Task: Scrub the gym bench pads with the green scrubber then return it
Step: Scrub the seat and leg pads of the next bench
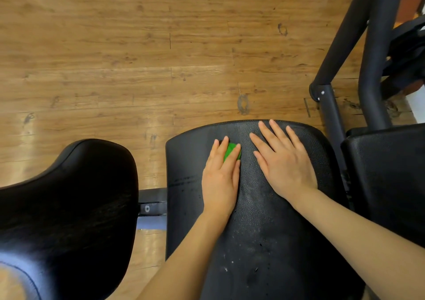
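While your left hand [221, 177] presses the green scrubber [231, 152] onto the centre bench pad [264, 230] with straight fingers, your right hand [285, 161] lies flat and spread just beside it. Neighbouring pads [69, 198] flank it; black frame tubes [377, 46] stand on wood flooring [115, 58].

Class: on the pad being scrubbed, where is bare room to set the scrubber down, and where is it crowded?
Free: the pad near the camera, between the forearms, and its left strip. Crowded: the far end, where the left hand presses the green scrubber beside the flat right hand.
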Demonstrator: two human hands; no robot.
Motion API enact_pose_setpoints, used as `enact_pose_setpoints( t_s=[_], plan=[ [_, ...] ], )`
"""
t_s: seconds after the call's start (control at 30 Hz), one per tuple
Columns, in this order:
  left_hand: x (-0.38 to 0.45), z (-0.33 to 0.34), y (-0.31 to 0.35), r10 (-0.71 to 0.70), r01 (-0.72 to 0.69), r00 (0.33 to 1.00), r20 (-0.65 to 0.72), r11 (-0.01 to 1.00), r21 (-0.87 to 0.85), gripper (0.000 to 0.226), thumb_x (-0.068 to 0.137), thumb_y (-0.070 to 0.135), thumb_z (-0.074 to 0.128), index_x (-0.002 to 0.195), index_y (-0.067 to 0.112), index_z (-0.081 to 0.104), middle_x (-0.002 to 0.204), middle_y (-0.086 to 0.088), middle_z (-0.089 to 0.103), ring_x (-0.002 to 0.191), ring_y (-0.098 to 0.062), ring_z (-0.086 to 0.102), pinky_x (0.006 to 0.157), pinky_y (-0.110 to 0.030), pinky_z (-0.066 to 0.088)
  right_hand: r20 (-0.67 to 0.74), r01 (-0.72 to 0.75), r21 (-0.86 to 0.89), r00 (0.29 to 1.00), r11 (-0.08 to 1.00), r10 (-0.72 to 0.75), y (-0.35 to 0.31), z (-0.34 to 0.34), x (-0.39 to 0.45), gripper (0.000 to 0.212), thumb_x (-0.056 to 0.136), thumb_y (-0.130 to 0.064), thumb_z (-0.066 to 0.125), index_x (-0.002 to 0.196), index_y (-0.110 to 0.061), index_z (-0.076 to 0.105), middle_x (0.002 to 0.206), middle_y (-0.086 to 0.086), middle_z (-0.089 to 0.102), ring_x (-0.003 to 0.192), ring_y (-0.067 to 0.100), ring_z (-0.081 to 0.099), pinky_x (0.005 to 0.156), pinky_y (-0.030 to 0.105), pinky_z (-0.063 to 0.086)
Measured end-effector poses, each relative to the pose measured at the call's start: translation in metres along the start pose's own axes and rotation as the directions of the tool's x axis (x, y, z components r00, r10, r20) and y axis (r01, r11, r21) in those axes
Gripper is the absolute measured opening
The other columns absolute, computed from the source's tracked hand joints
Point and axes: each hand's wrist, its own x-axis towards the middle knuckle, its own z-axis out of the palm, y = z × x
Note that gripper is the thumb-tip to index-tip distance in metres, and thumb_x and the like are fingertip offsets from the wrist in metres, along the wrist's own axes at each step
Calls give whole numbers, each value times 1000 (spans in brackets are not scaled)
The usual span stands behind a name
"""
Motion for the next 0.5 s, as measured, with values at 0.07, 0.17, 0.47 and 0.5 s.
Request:
enact_pose_setpoints(
  t_s=[0.07, 0.17, 0.47, 0.5],
  plan=[
    [-9, -4, -6, 67, -67, 997, 22, 998, -8, 36, 99, 26, 45, 129, 15, 63, 146, -8, 48, 140, -28, 38, 112, -31, 34, -2, -4, 2, 1000, 1000, 4, 0, 0, 0, 46, 101, -33, 35, 139, -15, 54, 150, 10, 45, 142, 28, 37, 116, 47, 26],
    [0, -7, -15, 115, -114, 992, 49, 993, -26, 37, 100, 27, 45, 128, 13, 63, 146, -10, 48, 140, -28, 37, 114, -29, 30, -1, -3, 0, 1000, 1000, 3, 0, 2, -1, 46, 101, -33, 37, 139, -15, 54, 150, 10, 44, 142, 28, 37, 116, 47, 26],
    [66, -5, -22, -54, 54, 999, 4, 998, -34, 42, 97, 31, 40, 128, 16, 63, 146, -10, 48, 140, -29, 37, 108, -37, 37, -7, -3, -16, 1000, 1000, 3, 1, 2, 0, 46, 101, -33, 37, 139, -15, 54, 150, 10, 45, 141, 29, 38, 116, 47, 25],
    [64, -6, -21, -62, 62, 998, 4, 998, -33, 42, 98, 31, 40, 129, 16, 63, 146, -9, 48, 141, -28, 37, 108, -36, 37, -10, -2, -17, 1000, 1000, 2, 0, 2, 0, 45, 100, -33, 38, 138, -15, 55, 149, 10, 45, 141, 29, 38, 116, 47, 26]
  ],
)
